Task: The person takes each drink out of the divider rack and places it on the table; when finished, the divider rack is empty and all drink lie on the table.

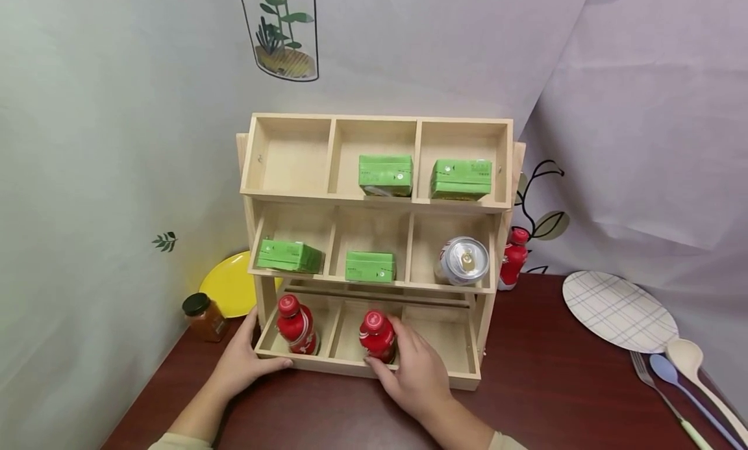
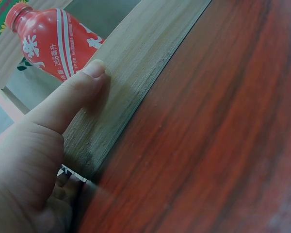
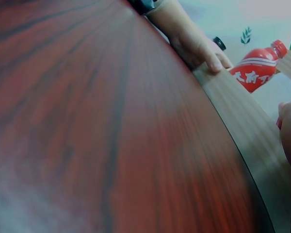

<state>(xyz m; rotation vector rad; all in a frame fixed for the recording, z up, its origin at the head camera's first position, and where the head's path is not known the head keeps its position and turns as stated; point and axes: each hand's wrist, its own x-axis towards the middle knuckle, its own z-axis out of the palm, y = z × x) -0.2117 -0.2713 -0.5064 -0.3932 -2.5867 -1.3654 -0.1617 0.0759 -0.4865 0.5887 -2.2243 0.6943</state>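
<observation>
A three-tier wooden display rack [image 1: 327,367] stands on the table, each tier split into three compartments. My left hand [image 1: 242,360] grips its bottom tier at the front left corner; in the left wrist view the thumb lies on the front board [image 2: 119,92]. A red plastic bottle [image 1: 297,328] stands in the bottom left compartment, beside that thumb. In the bottom middle compartment my right hand [image 1: 417,372] holds a second red bottle [image 1: 376,338] between thumb and fingers. That bottle shows only as a sliver at the edge of the right wrist view.
Several green cartons [image 1: 386,171] sit in the upper two tiers, and a silver-topped can [image 1: 465,262] in the middle tier's right compartment. Left are a jar [image 1: 204,317] and yellow plate [image 1: 230,284]; right, another red bottle [image 1: 514,258], checked plate [image 1: 619,310], fork [image 1: 657,388] and spoons [image 1: 686,359].
</observation>
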